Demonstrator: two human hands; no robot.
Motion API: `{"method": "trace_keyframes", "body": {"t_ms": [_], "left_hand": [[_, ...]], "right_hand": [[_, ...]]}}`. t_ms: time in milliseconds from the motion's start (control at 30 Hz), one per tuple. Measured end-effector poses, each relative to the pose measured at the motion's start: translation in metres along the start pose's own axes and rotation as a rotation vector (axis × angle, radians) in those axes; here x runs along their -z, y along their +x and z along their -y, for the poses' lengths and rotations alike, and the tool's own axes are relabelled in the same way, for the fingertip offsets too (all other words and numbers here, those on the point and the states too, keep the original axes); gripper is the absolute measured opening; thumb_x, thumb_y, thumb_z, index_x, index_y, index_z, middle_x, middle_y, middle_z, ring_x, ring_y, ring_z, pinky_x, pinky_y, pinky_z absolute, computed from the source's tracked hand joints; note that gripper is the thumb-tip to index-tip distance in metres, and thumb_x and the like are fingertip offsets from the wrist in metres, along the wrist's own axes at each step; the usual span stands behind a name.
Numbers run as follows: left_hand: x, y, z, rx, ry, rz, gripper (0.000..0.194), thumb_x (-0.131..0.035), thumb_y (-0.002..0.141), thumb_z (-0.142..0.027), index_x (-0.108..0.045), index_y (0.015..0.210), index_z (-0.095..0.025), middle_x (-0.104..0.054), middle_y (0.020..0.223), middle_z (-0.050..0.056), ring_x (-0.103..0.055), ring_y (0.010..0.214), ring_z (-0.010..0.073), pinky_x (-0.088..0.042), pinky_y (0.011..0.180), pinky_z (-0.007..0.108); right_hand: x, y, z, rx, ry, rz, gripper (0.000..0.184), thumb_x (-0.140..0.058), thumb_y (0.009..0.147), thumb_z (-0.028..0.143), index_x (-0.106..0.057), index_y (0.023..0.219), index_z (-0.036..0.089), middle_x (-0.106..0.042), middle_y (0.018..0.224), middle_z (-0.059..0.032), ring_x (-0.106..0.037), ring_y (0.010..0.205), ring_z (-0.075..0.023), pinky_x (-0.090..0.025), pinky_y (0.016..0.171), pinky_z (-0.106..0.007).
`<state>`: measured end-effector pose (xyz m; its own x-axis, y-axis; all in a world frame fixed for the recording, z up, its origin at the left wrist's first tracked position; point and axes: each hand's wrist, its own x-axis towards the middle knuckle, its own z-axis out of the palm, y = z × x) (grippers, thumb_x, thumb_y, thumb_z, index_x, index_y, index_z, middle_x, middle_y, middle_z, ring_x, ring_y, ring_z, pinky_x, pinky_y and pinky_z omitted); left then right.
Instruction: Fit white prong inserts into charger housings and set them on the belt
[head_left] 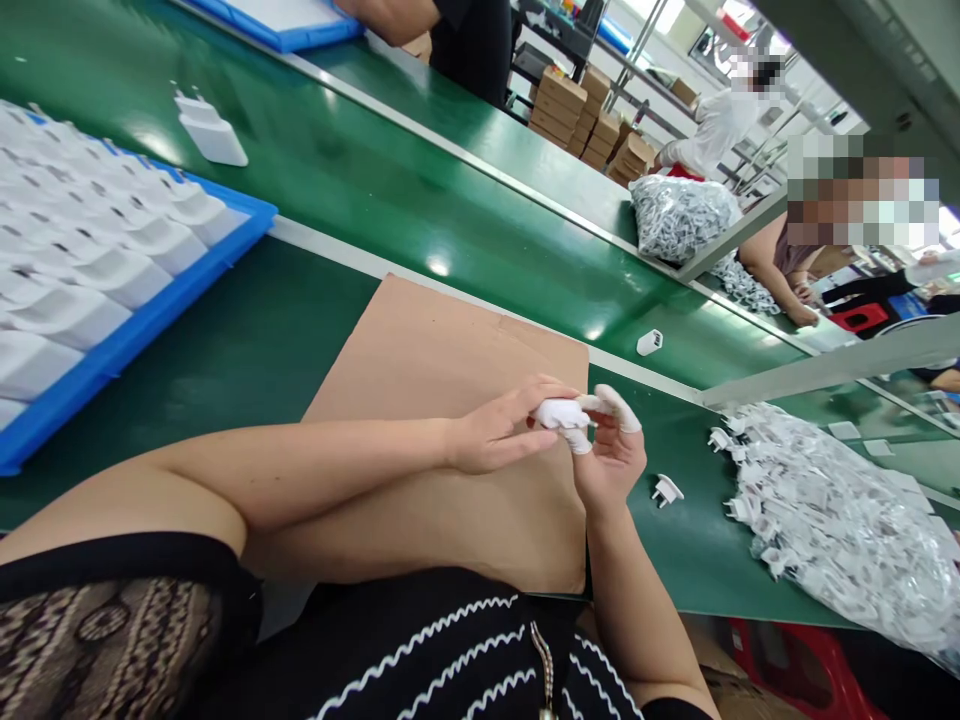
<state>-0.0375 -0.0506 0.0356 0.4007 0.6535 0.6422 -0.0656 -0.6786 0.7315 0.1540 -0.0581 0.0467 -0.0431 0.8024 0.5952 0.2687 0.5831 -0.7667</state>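
Over brown cardboard (420, 350), both hands (555, 435) pinch a white plug (559, 413) between them.

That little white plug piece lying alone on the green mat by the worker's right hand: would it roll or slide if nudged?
The loose plug piece would probably slide, not roll: it looks blocky, with prongs sticking out. It seems rigid moulded plastic, so it should keep its shape. Likely light, being small beside the right hand. The glossy green mat may let it skid.
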Motion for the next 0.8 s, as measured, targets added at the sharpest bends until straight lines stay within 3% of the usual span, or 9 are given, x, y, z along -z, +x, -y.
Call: {"method": "trace_keyframes", "body": {"t_ms": [100, 200, 300, 500, 567, 633, 733, 800], "left_hand": [[0.0, -0.002, -0.004, -0.084, -0.006, 0.008, 0.053, -0.039, 0.105, -0.032, -0.036, 0.158, -0.027, -0.056, 0.144, 0.016, -0.05, 0.139, 0.032, -0.046, 0.117, 0.055], [-0.001, -0.006, -0.002, -0.193, 0.083, 0.006, 0.064, -0.043, 0.101, -0.034, -0.027, 0.163, -0.028, -0.053, 0.15, 0.016, -0.046, 0.143, 0.0347, -0.044, 0.118, 0.057], [0.0, -0.01, 0.001, -0.222, 0.145, 0.004, 0.069, -0.047, 0.099, -0.036, -0.026, 0.164, -0.027, -0.053, 0.15, 0.016, -0.048, 0.142, 0.0354, -0.046, 0.116, 0.056], [-0.002, -0.009, 0.0, -0.15, 0.088, -0.018, 0.058, -0.051, 0.096, -0.04, -0.044, 0.152, -0.024, -0.058, 0.143, 0.016, -0.052, 0.137, 0.0347, -0.047, 0.115, 0.055], [-0.003, -0.006, 0.005, 0.016, -0.007, -0.07, 0.049, -0.051, 0.095, -0.041, -0.053, 0.14, -0.022, -0.063, 0.133, 0.015, -0.058, 0.126, 0.0325, -0.051, 0.108, 0.051], [-0.001, -0.001, 0.014, 0.32, -0.145, -0.137, 0.04, -0.047, 0.094, -0.041, -0.058, 0.126, -0.02, -0.068, 0.115, 0.013, -0.066, 0.103, 0.0269, -0.056, 0.091, 0.044], [0.006, 0.008, 0.029, 0.699, -0.368, -0.239, 0.029, -0.049, 0.088, -0.037, -0.058, 0.109, -0.019, -0.068, 0.099, 0.007, -0.063, 0.076, 0.0177, -0.052, 0.068, 0.032], [0.011, 0.013, 0.036, 0.771, -0.425, -0.316, 0.028, -0.058, 0.082, -0.035, -0.057, 0.104, -0.019, -0.067, 0.097, 0.004, -0.061, 0.073, 0.0143, -0.048, 0.064, 0.027]], "right_hand": [[-0.001, -0.013, 0.005, 0.112, -0.122, -0.076, 0.077, -0.077, 0.088, 0.043, -0.038, 0.153, 0.035, -0.072, 0.112, -0.0078, -0.075, 0.099, -0.0269, -0.06, 0.096, -0.052], [-0.001, -0.022, 0.011, 0.128, -0.228, -0.09, 0.086, -0.07, 0.092, 0.054, -0.02, 0.159, 0.036, -0.073, 0.106, -0.009, -0.077, 0.099, -0.0306, -0.054, 0.104, -0.063], [-0.002, -0.028, 0.016, 0.171, -0.282, -0.121, 0.082, -0.068, 0.093, 0.055, -0.022, 0.158, 0.036, -0.075, 0.102, -0.0079, -0.078, 0.094, -0.0303, -0.049, 0.109, -0.067], [-0.003, -0.025, 0.011, 0.235, -0.163, -0.066, 0.074, -0.075, 0.092, 0.037, -0.036, 0.155, 0.038, -0.076, 0.112, -0.0069, -0.078, 0.094, -0.0262, -0.063, 0.09, -0.05], [0.008, -0.012, 0.005, 0.213, -0.202, 0.009, 0.068, -0.076, 0.09, 0.036, -0.044, 0.15, 0.036, -0.076, 0.114, -0.0065, -0.078, 0.095, -0.0255, -0.063, 0.091, -0.048], [0.029, 0.008, -0.003, 0.116, -0.346, 0.031, 0.052, -0.075, 0.09, 0.038, -0.058, 0.139, 0.031, -0.077, 0.112, -0.0068, -0.077, 0.096, -0.025, -0.06, 0.097, -0.048], [0.074, 0.037, -0.017, -0.223, -0.634, -0.095, 0.03, -0.066, 0.093, 0.042, -0.073, 0.114, 0.022, -0.077, 0.106, -0.0096, -0.074, 0.096, -0.0259, -0.058, 0.092, -0.045], [0.1, 0.046, -0.026, -0.512, -0.766, 0.009, 0.031, -0.073, 0.085, 0.047, -0.076, 0.102, 0.022, -0.078, 0.101, -0.0086, -0.074, 0.092, -0.0267, -0.057, 0.087, -0.044]]}}
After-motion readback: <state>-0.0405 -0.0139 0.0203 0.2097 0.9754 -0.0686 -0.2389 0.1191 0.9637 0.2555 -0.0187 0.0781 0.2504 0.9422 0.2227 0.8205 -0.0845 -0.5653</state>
